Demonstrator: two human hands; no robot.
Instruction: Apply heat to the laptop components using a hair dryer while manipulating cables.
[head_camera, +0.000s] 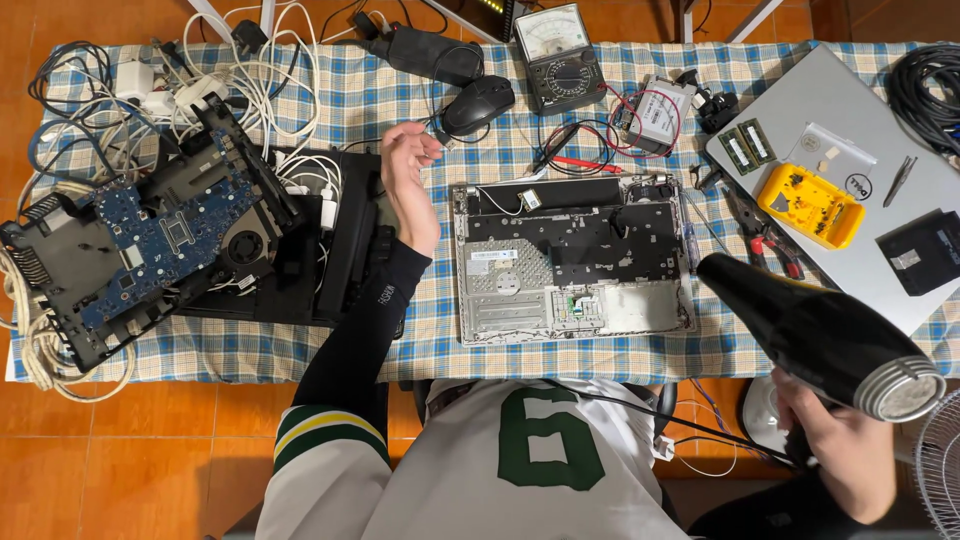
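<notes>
Right hand (838, 440), lower right of frame, fingers clenched round the handle of a black hair dryer (815, 335); handle itself mostly hidden by the hand, nozzle aims up-left toward the opened laptop base (573, 258) at centre. Dryer's grille end sits near the right edge, beside a fan (940, 470) that's cut off there. Left hand (410, 185), upper centre-left, raised off the cloth, fingers loosely curled, pinching a thin cable end; can't tell exactly what plug, too small. Black mouse (478, 104) just beside those fingertips. Blue circuit board (165, 238) in a black shell at left, partly under white cables (250, 70). Multimeter (558, 55) at top centre. Yellow case (811, 205) on a grey laptop lid (850, 110), upper right.
</notes>
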